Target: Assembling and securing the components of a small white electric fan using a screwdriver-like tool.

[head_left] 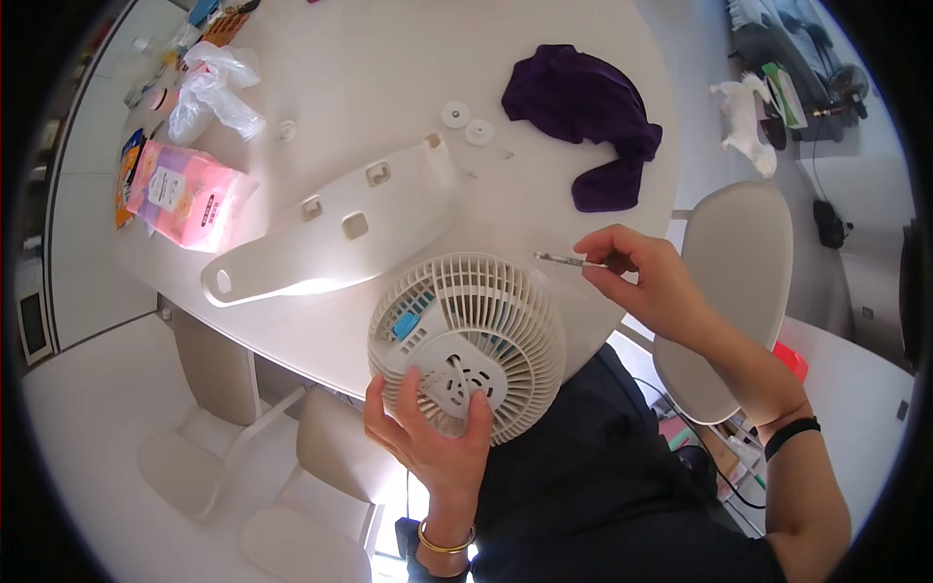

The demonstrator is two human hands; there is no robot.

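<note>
A white round fan housing with a slotted grille (pixel 516 340), a central plate and a blue switch (pixel 406 325) lies at the table's near edge. My left hand (pixel 428 428) grips it low, fingers and thumb curled on the plate. Right of and above the grille, my right hand (pixel 646 287) is closed on a short, thin metal tool (pixel 554 258), whose tip points left. A long white plastic panel (pixel 292 253) with square openings and a slot lies left of the fan. Two small white discs (pixel 455 114) rest beyond it, near small bits I cannot make out.
The white table (pixel 389 68) also holds a crumpled purple cloth (pixel 583 107), a white plastic bag (pixel 219 87) and a pink package (pixel 190 194). Beige chairs (pixel 724 253) stand around it. A white animal figure or pet (pixel 743 121) is at the upper right.
</note>
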